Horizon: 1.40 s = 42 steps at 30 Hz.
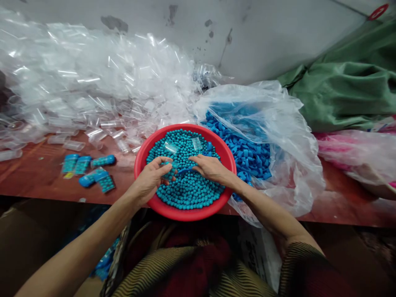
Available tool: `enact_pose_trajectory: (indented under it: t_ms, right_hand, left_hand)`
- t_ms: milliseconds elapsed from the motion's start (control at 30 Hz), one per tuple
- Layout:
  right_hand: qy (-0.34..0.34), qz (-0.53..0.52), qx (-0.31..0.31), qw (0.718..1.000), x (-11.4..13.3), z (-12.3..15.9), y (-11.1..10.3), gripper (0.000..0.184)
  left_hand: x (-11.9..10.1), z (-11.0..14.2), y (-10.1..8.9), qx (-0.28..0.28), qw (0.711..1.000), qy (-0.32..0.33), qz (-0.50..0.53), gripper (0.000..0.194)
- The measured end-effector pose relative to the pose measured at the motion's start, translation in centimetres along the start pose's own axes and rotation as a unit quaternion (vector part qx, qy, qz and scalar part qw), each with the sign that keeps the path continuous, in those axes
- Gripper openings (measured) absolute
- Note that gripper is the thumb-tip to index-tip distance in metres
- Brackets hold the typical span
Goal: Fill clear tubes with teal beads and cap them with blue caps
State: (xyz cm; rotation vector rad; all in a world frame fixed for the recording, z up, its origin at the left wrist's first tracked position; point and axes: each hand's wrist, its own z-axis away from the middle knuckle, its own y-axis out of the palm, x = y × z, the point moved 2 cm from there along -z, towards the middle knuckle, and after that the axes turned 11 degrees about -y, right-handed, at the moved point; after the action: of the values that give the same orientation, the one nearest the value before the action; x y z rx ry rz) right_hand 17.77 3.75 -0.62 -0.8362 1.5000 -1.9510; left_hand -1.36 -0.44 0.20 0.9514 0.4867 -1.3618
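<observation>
Turquoise beads point(192, 194) filled the red basin point(192, 213); above them, I saw the left hand point(151, 177) closed around a clear tube point(168, 172), the right hand point(212, 168) pinched narrowly on a blue part point(185, 170).

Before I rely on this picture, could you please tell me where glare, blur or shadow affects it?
Head view: bright glints streak the heap of clear tubes, whose upper part looks washed out and soft; head view: the pink bag at the right looks smeared; head view: deep shadow lies below the table; head view: the teal beads in the basin look fairly crisp.
</observation>
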Motion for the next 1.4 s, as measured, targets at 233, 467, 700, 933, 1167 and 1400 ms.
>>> enact_pose_trajectory:
  t_ms: [233, 467, 700, 933, 1167, 1400]
  right_hand:
    - [0.021, 0.079, 0.022, 0.996, 0.2, 0.1, -0.7, 0.030]
    - [-0.048, -0.182, -0.113, 0.976, 1.2, 0.6, -2.1, 0.028]
    - [0.083, -0.586, -0.190, 0.783, 1.3, -0.2, 0.1, 0.040]
    - [0.066, -0.581, -0.264, 0.767, 0.0, 0.3, 0.1, 0.036]
    - [0.004, -0.353, -0.246, 0.902, 2.6, 1.1, -0.3, 0.042]
    - [-0.052, -0.344, -0.211, 0.914, 2.0, 1.9, -1.5, 0.040]
  left_hand:
    - [0.0, -0.5, 0.4, -0.032, 0.995, 0.046, -0.081, 0.033]
    - [0.4, -1.5, 2.2, -0.004, 0.993, 0.086, -0.087, 0.026]
    - [1.1, -1.6, 2.6, -0.017, 0.996, 0.087, -0.028, 0.031]
    - [1.2, -1.7, 2.3, -0.011, 0.991, 0.093, -0.093, 0.029]
    - [1.9, -1.7, 2.8, -0.025, 0.988, 0.114, -0.096, 0.028]
    - [1.6, -1.3, 2.7, 0.001, 0.985, 0.127, -0.121, 0.024]
